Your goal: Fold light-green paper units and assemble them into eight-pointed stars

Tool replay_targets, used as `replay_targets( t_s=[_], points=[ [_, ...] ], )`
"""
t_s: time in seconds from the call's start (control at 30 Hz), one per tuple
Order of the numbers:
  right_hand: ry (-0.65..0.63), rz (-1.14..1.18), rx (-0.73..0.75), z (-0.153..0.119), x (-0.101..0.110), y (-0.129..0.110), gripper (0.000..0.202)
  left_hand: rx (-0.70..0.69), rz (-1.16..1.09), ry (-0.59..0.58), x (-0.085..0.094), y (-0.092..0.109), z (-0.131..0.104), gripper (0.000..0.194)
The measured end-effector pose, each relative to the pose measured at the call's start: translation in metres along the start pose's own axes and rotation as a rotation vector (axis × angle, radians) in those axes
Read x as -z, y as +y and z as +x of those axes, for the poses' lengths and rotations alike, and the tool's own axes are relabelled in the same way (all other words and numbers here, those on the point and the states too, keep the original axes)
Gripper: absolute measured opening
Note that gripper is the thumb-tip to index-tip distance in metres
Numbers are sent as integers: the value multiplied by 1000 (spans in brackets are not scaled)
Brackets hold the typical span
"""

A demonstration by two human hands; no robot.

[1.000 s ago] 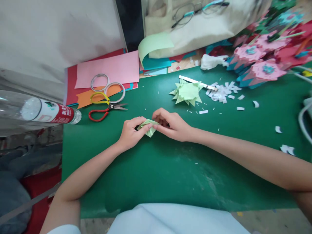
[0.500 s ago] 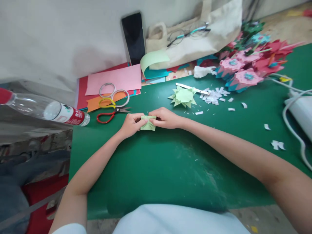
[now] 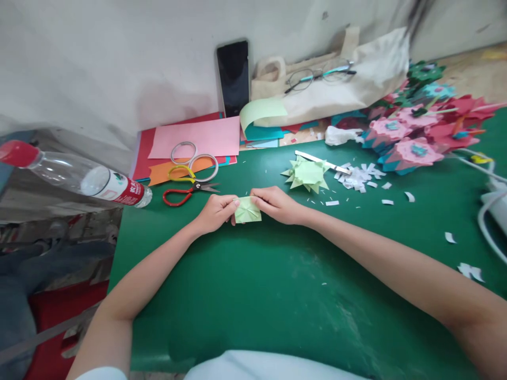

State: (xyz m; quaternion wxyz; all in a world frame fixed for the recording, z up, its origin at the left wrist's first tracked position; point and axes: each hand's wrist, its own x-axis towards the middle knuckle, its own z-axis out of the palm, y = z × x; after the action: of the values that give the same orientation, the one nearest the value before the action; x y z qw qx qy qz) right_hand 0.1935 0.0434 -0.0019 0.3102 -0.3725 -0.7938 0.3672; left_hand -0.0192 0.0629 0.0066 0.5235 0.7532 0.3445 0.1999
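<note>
A small folded piece of light green paper (image 3: 248, 210) with creases fanning from its middle is held between my two hands. My left hand (image 3: 216, 213) pinches its left edge between thumb and fingers. At the upper right corner, my right hand (image 3: 278, 205) grips it the same way, fingers partly hidden behind. Just beyond my right hand lies a pointed light green paper piece (image 3: 306, 173), with a white-handled blade-like tool (image 3: 322, 162) behind it. Scissors (image 3: 191, 191) with one yellow and one red handle rest up and left of my left hand.
Two tape rolls (image 3: 206, 168) lie on coloured paper sheets (image 3: 198, 138). A bottle (image 3: 95, 179) leans in at left. At the back are a phone (image 3: 233, 78), glasses (image 3: 319, 77) on a cloth bag (image 3: 372, 79), paper flowers (image 3: 412, 150), white scraps (image 3: 358, 177) and a cable (image 3: 485, 216).
My thumbs have moved apart toward the paper's edges, so more of its creased face shows. The whole view has shifted slightly, with things appearing lower and mostly further right.
</note>
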Motion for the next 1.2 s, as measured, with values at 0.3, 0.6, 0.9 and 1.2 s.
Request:
replay_targets(
  t_s=[0.3, 0.6, 0.9, 1.2],
  points=[
    [96, 117, -110, -3, 0, -4, 38, -6, -7, -29, -4, -1, 0, 39],
    [84, 54, -96, -5, -3, -1, 36, 45, -48, 156, -8, -2, 0, 39],
    [54, -53, -45, -5, -7, 2, 26, 77, -132, 166, -10, -1, 1, 26],
    [54, 19, -31, -6, -5, 2, 23, 88, -176, 113, -8, 0, -1, 19]
  ],
)
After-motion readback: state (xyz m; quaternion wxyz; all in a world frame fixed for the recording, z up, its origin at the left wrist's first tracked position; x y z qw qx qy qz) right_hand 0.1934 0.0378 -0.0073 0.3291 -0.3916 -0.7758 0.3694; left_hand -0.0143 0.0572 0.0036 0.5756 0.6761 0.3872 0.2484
